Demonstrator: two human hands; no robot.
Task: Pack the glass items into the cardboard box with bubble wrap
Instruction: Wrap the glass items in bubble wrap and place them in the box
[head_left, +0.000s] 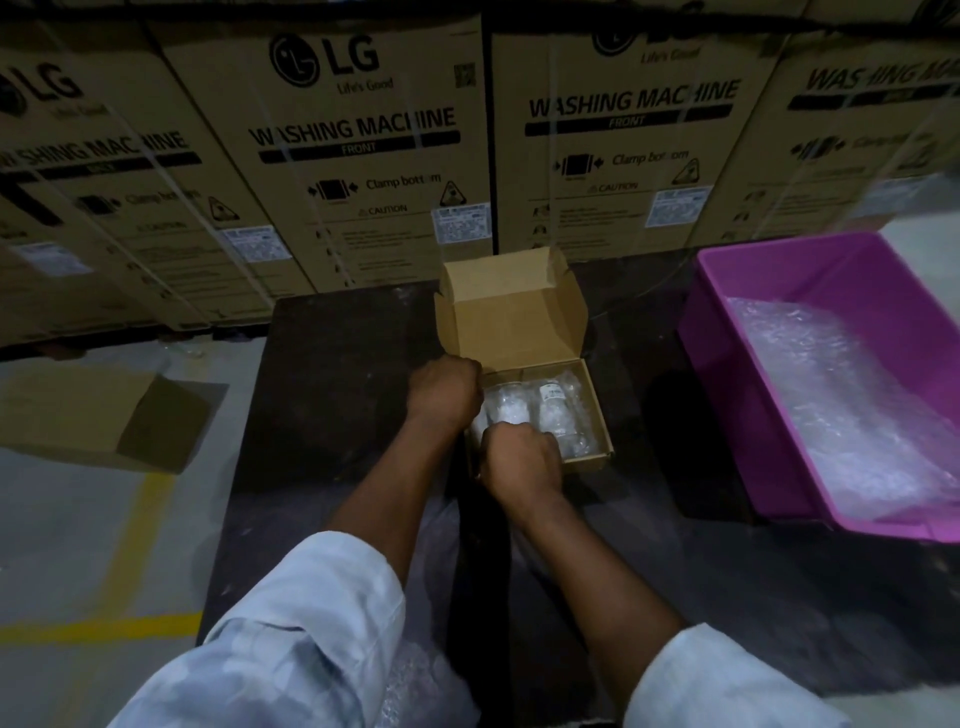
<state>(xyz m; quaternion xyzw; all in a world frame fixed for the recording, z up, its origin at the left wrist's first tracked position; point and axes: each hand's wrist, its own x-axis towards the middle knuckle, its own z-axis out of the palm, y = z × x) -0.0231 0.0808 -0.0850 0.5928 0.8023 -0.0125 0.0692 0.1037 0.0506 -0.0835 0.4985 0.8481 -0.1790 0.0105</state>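
Note:
A small cardboard box (597, 415) stands open on a dark table (332, 395), its lid flap (514, 322) raised at the back. Inside lie glass bottles wrapped in bubble wrap: one (558, 415) on the right, one (506, 408) in the middle. My left hand (444, 392) reaches into the box's left side with curled fingers on a wrapped item that it mostly hides. My right hand (522, 460) is at the box's near edge, fingers curled on the wrapped bundle there.
A purple plastic bin (727, 332) with loose bubble wrap (852, 405) stands to the right. An empty cardboard box (104, 421) lies on the floor at left. Large washing-machine cartons (353, 156) form a wall behind the table. More bubble wrap (415, 675) lies near my sleeves.

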